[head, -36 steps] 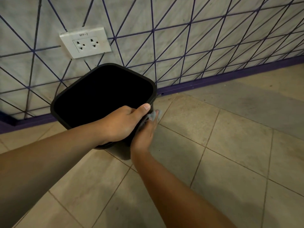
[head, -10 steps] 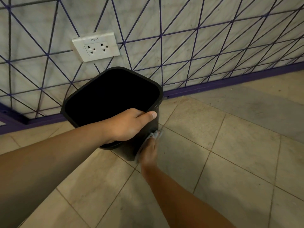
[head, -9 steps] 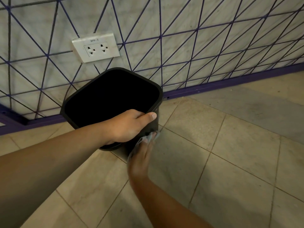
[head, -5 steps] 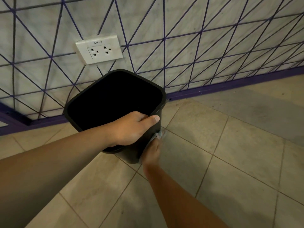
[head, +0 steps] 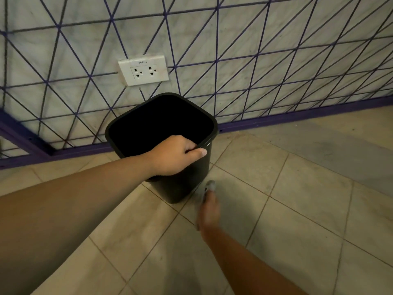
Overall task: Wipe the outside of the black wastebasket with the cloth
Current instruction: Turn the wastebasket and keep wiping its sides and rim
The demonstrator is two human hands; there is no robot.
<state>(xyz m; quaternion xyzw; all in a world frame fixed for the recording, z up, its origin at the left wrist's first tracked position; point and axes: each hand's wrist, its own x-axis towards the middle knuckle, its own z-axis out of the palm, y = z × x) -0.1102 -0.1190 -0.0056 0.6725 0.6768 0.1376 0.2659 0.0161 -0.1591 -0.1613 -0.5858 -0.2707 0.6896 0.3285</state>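
One black wastebasket [head: 180, 184] stands on beige floor tiles [head: 297, 209]; lattice-patterned wall [head: 255, 50] behind.

The right hand [head: 208, 211], low in the middle of the frame, is smeared by motion, so how its fingers lie cannot be read. Only a small grey tip of the cloth [head: 210, 185] shows beyond it; the rest is hidden. The left hand [head: 174, 155] covers part of the black wastebasket [head: 180, 184]'s near rim, its fingertips hidden inside. Both forearms run off the bottom edge.
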